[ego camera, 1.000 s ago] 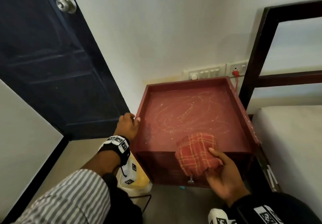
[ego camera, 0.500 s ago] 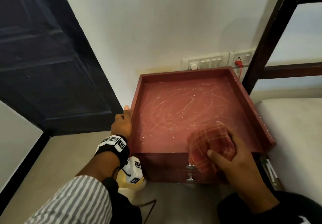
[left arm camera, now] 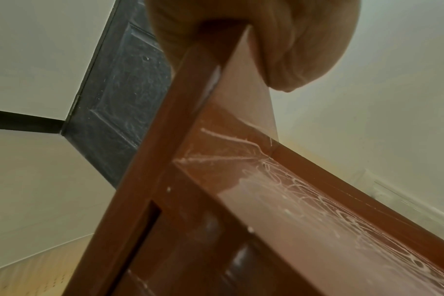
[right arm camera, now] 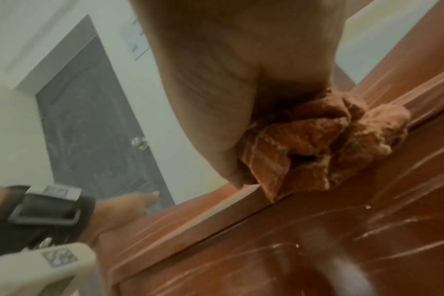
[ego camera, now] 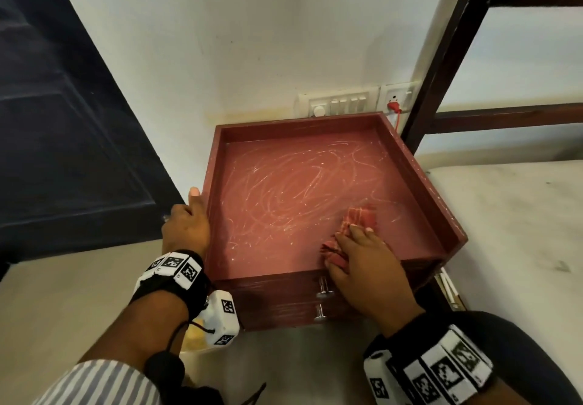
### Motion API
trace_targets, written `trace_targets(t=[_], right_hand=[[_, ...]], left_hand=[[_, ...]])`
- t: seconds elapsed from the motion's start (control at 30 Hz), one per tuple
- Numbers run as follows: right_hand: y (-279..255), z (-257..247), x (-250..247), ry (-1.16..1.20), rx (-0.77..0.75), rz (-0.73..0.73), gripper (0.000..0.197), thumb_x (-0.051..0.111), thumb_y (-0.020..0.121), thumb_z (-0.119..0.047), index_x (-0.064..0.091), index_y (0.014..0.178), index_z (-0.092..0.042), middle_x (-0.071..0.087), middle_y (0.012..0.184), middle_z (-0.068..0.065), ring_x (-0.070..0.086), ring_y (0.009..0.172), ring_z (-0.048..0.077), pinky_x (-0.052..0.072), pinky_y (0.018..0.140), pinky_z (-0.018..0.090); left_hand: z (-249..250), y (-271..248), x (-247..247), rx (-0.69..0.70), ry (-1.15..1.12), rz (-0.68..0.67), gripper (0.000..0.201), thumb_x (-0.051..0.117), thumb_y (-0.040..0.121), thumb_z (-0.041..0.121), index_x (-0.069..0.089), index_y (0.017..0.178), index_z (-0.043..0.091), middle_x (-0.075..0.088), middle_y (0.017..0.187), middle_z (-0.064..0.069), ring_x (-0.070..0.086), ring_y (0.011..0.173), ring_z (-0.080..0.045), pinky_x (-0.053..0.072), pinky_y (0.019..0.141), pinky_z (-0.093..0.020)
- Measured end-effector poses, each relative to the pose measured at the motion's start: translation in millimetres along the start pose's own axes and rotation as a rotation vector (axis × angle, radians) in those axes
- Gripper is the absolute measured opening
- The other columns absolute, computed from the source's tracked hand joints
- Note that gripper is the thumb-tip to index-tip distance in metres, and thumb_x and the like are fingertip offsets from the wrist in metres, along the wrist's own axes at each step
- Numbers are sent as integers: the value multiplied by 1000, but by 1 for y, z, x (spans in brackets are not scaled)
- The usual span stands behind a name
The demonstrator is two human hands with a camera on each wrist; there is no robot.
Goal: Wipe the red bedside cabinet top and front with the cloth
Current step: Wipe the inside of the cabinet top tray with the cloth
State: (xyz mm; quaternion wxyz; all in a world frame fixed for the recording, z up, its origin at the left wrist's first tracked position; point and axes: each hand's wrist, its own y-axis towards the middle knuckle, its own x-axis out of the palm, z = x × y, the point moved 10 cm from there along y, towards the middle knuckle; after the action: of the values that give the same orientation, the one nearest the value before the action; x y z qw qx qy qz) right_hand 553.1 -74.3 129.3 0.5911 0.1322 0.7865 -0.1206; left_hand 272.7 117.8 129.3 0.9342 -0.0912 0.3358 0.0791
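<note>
The red bedside cabinet (ego camera: 284,190) has a raised rim on three sides, and its top is covered in whitish swirls. A red checked cloth (ego camera: 359,218) lies bunched on the top near the front right. My right hand (ego camera: 356,247) grips and presses it down. In the right wrist view the cloth (right arm camera: 317,152) is crumpled under my right hand (right arm camera: 228,80) on the cabinet (right arm camera: 292,250). My left hand (ego camera: 189,221) holds the cabinet's left rim. In the left wrist view, my left hand (left arm camera: 241,40) pinches that rim of the cabinet (left arm camera: 266,220).
Two metal drawer knobs (ego camera: 323,292) stick out of the cabinet front. A dark blue door (ego camera: 63,152) stands to the left. A switch panel (ego camera: 340,105) and a red plug (ego camera: 394,108) are on the wall behind. A mattress (ego camera: 511,231) and dark bed frame (ego camera: 441,57) sit close on the right.
My right hand has carried the cloth from the front edge up onto the top and further in. The left hand stays on the left rim. The view has moved closer.
</note>
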Motion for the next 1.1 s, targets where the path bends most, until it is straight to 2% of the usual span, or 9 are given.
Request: trace_targets(t=[0.17,0.33,0.47,0.53,0.67,0.73,0.97,1.03,1.1], right_hand=[[-4,-32,5,100,-198,-58,56,63,89,-24,55,144,-29,49,153,-4,44,141,22,28,120,35],[-11,50,-24,341,128,-8,54,57,92,-7,58,141,-30,66,131,5,63,114,23,46,104,33],[-2,71,-36,285,244,162,44,58,95,-12,59,137,-25,66,129,4,61,119,26,46,106,39],[2,48,-24,302,154,178,50,61,92,-13,53,139,-30,61,134,-3,56,126,20,44,112,40],[-9,-13,2,404,-146,66,63,62,82,0,56,135,-33,57,130,-19,49,121,4,30,110,17],[-11,-15,8,473,-207,-2,68,57,77,5,61,131,-37,61,131,-13,55,120,7,39,111,21],[-6,105,-36,384,305,202,57,54,92,2,54,142,-26,58,141,2,54,132,25,38,117,46],[-5,80,-33,350,223,199,60,55,91,2,49,144,-25,54,144,-3,47,138,19,32,121,45],[-8,33,-20,447,1,124,66,54,87,8,51,144,-27,54,141,-14,43,134,-1,29,120,27]], left_hand=[[2,-4,-3,18,20,15,74,24,103,66,60,123,4,60,127,-27,57,118,-44,43,101,-50],[2,-5,-7,41,54,51,74,25,103,65,62,117,3,63,120,-28,59,111,-46,45,96,-51],[7,-6,-5,65,94,66,73,26,103,64,62,114,2,63,115,-28,60,107,-46,43,84,-46],[10,-8,-5,79,104,76,73,26,103,64,62,113,2,64,113,-27,60,106,-46,41,82,-44],[8,-9,-7,82,109,95,72,26,103,64,62,112,2,64,111,-27,61,104,-46,43,82,-45],[6,-9,-11,83,104,103,71,26,103,64,62,110,2,64,109,-26,61,103,-45,45,84,-47],[8,-7,-8,88,82,109,69,28,103,64,61,99,4,63,104,-25,60,98,-42,43,83,-45],[8,-6,-7,93,98,107,68,28,102,65,59,97,5,63,103,-25,61,98,-44,44,83,-46],[8,-5,-7,95,98,108,68,29,102,66,59,96,5,62,100,-23,59,92,-41,45,83,-47]])
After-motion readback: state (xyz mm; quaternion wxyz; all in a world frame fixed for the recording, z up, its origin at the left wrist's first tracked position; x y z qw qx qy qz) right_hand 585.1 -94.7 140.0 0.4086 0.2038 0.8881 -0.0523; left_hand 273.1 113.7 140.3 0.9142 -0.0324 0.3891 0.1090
